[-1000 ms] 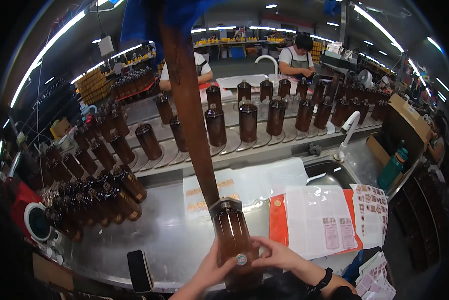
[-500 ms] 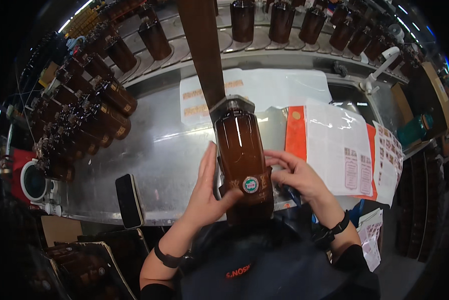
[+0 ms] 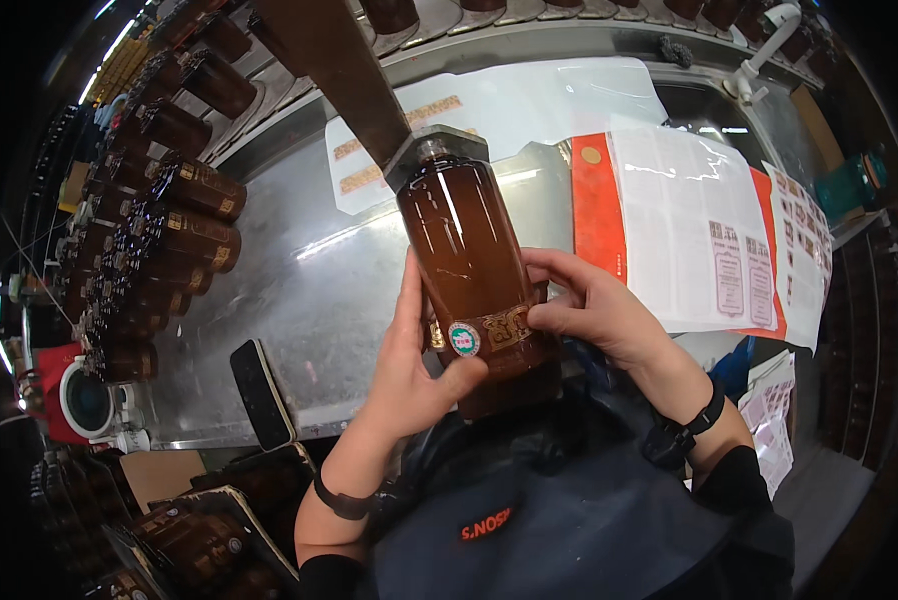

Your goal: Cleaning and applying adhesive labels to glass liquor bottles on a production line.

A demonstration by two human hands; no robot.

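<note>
A brown glass bottle [image 3: 461, 235] leans away from me at the middle, its bottom end toward my body. Its neck end meets a dark angular plate [image 3: 435, 141] at the foot of a long brown bar [image 3: 344, 75]. My left hand [image 3: 409, 370] wraps the bottle's left side, the thumb lying on its front below a round green and white sticker [image 3: 464, 338]. From the right, my right hand [image 3: 594, 310] grips the lower part, with its thumb on the end of a gold-patterned label band [image 3: 507, 328]. The fingertips behind the bottle are hidden.
Rows of brown bottles [image 3: 204, 190] crowd the metal table's [image 3: 269, 260] left side. A black phone [image 3: 262, 393] lies near its front edge. Sticker sheets [image 3: 689, 230] on an orange folder [image 3: 599, 225] lie at right. A conveyor with bottles runs behind; a white tap [image 3: 764, 55] stands back right.
The bottle has turned on its long axis, bringing the round sticker leftward and the gold band to the front. My right thumb now lies on that band. The whole view has shifted and tilted.
</note>
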